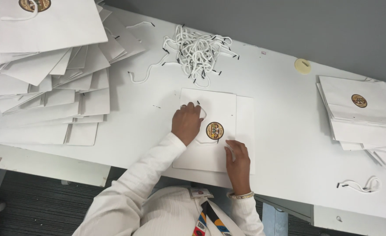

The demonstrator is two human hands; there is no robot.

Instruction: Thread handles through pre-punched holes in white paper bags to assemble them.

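Resting on: white desk, a flat white paper bag lies in the middle, near the person's chest.
Left hand: pressed on the bag's far-left part, fingers curled over a white cord handle with a black tip; whether it pinches the cord I cannot tell.
Right hand: laid flat, loosened, on the bag's near-right edge, pinning it.
Bag marking: round gold and brown sticker sits between the hands, face up.
Bag orientation: long axis runs near to far, slightly tilted; the mouth appears to point to the far side.
Method judgement: keep the right palm firm so the bag cannot slide, and feed the cord tip squarely at the far edge.
Surroundings: pile of loose cords far of the bag, fanned bag stack left, smaller stack right, spare cord near right.
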